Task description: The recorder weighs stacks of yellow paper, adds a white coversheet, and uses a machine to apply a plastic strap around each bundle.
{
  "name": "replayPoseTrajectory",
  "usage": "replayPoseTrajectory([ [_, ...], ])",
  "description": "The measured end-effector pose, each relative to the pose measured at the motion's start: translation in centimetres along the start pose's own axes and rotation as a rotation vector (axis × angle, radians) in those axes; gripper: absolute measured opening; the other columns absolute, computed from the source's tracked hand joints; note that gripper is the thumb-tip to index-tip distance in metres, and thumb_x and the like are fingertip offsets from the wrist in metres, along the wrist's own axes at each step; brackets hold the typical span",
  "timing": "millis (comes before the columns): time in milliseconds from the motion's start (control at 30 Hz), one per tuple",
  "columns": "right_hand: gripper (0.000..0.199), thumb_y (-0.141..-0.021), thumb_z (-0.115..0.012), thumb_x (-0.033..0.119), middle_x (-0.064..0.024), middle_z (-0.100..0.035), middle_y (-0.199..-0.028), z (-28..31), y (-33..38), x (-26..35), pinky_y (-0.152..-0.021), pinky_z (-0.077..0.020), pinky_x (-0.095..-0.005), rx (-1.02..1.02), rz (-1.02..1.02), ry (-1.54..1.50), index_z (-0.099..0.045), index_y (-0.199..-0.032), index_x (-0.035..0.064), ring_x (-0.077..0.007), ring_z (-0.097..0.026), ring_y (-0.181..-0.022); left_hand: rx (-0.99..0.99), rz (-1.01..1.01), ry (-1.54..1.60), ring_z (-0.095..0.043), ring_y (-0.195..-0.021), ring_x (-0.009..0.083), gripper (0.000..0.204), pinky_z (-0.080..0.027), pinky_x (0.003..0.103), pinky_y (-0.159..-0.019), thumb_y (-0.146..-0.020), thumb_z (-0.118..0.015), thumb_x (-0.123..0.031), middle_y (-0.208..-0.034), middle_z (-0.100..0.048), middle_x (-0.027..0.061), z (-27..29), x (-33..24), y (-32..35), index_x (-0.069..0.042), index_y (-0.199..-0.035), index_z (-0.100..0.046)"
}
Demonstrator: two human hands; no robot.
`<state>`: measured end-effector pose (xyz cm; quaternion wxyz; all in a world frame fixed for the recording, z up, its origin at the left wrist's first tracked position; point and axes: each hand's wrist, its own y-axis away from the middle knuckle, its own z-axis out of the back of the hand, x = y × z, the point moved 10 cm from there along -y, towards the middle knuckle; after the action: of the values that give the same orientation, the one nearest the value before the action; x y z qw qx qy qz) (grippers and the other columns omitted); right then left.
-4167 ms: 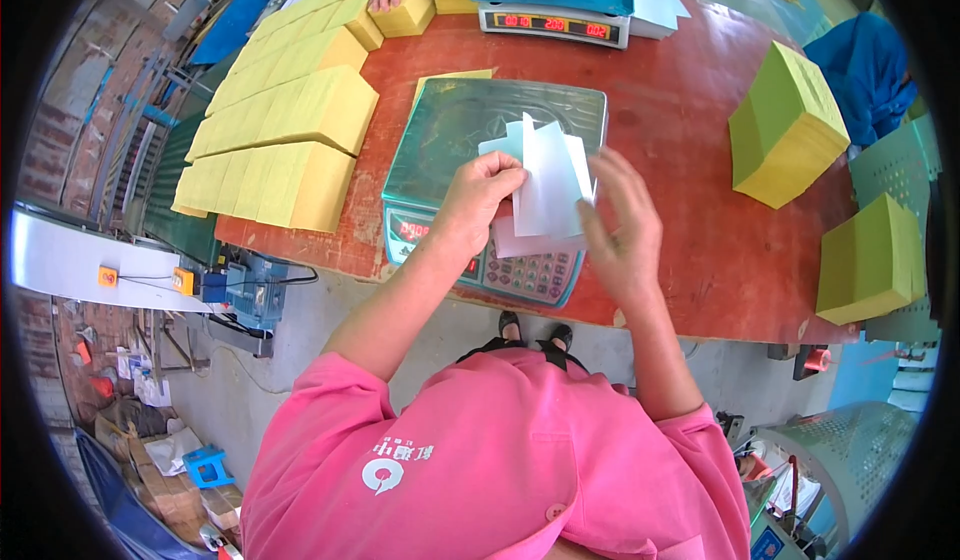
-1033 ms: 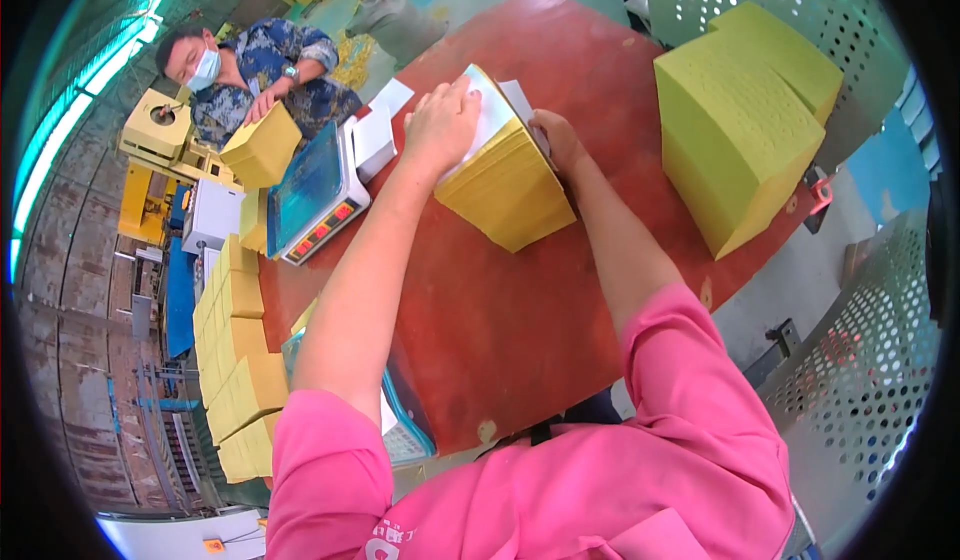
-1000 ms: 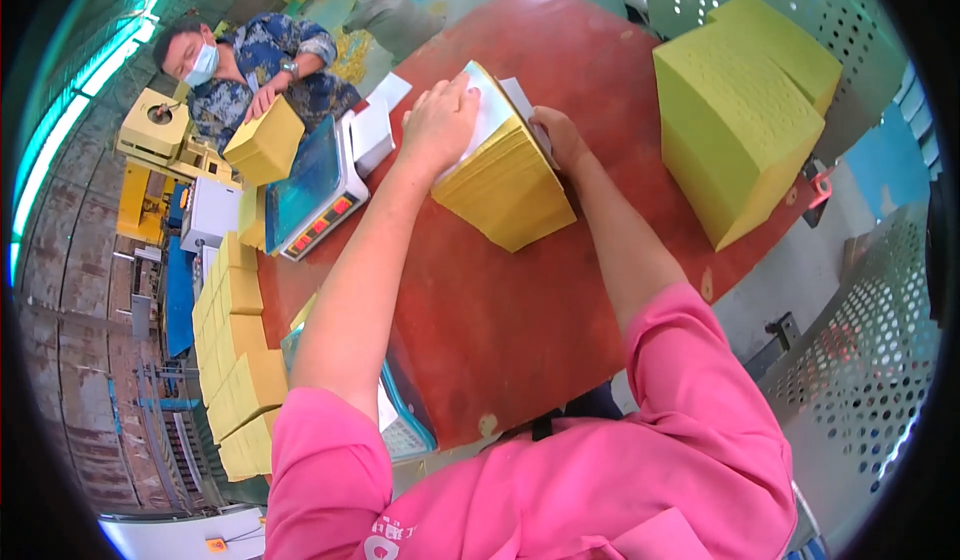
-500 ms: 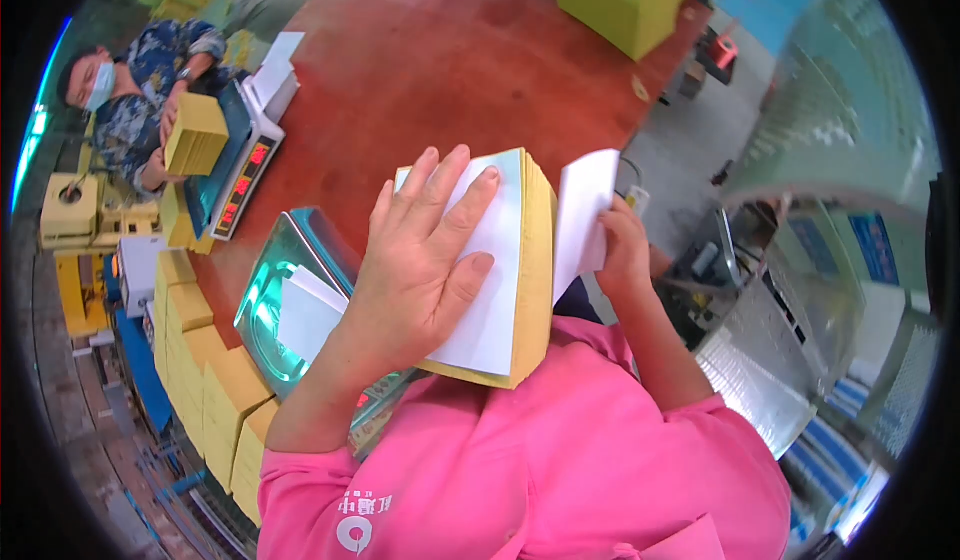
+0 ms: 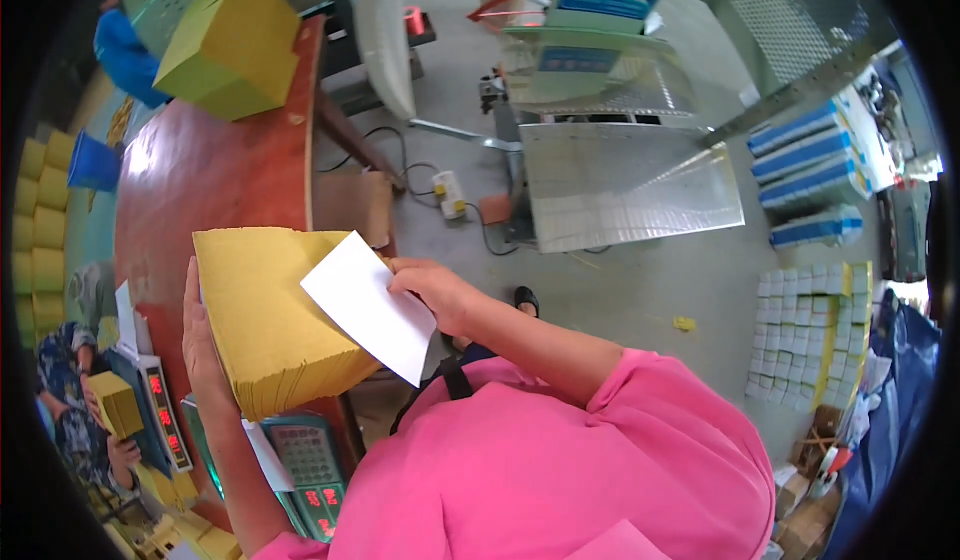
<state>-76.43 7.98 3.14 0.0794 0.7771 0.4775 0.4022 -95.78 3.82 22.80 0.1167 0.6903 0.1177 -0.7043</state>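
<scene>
A thick stack of yellow paper point(image 5: 270, 310) is tilted up in front of me over the near end of the red table. My left hand point(image 5: 205, 355) lies along its left side with the fingers stretched, bracing it; the palm side is hidden. My right hand point(image 5: 432, 292) pinches a white sheet of paper point(image 5: 372, 305) by its right edge. That sheet overlaps the right part of the stack's yellow face. By my left forearm is a scale with a keypad and red digits point(image 5: 305, 455), with white paper beside it.
On the red table point(image 5: 215, 175) stands a large yellow block point(image 5: 232, 45). At the left a co-worker's hand point(image 5: 122, 455) holds a small yellow stack point(image 5: 117, 405) by another scale point(image 5: 150, 410). A clear-covered machine point(image 5: 630, 185), a power strip point(image 5: 449, 195) and cables lie beyond.
My view has swung right. The yellow stack has turned, showing its yellow face instead of the white-covered one. The white sheet in my right hand now lies over that face.
</scene>
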Motion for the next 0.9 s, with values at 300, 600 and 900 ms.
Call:
replayPoseTrajectory([
  [300, 0.025, -0.078, -0.052, 0.014, -0.0049, -0.06, -0.08, 22.0, 19.0, 13.3, -0.061, -0.0455, -0.0275, -0.449, 0.315, 0.295, -0.064, -0.094, -0.0017, -0.0136, -0.057, -0.07, 0.295, -0.17, 0.134, -0.039, -0.135, 0.0223, 0.053, -0.029, 0.036, -0.113, -0.104, -0.037, -0.03, -0.15, -0.036, 0.0103, -25.0, 8.9, -0.4, -0.004, -0.149, -0.03],
  [600, 0.018, -0.077, -0.051, 0.012, -0.0019, -0.057, -0.077, 45.9, 31.1, 24.4, -0.061, -0.0425, -0.0264, -0.492, 0.292, 0.388, -0.062, -0.086, 0.002, -0.0114, -0.053, -0.07, 0.281, -0.231, 0.126, -0.029, -0.142, 0.0271, 0.056, -0.023, 0.038, -0.116, -0.103, -0.031, -0.036, -0.155, -0.028, 0.0135, -52.5, 22.0, 0.2, -0.003, -0.149, -0.03],
  [900, 0.034, -0.081, -0.05, 0.012, -0.0154, -0.066, -0.099, 56.8, 30.2, 26.9, -0.08, -0.0526, -0.0345, -0.34, 0.21, -0.005, -0.06, -0.11, -0.0021, -0.0235, -0.064, -0.09, 0.204, 0.126, 0.21, -0.044, -0.132, 0.0242, 0.057, -0.041, 0.038, -0.107, -0.104, -0.034, -0.039, -0.148, -0.038, 0.0124, -55.3, 28.8, -1.8, -0.006, -0.15, -0.028],
])
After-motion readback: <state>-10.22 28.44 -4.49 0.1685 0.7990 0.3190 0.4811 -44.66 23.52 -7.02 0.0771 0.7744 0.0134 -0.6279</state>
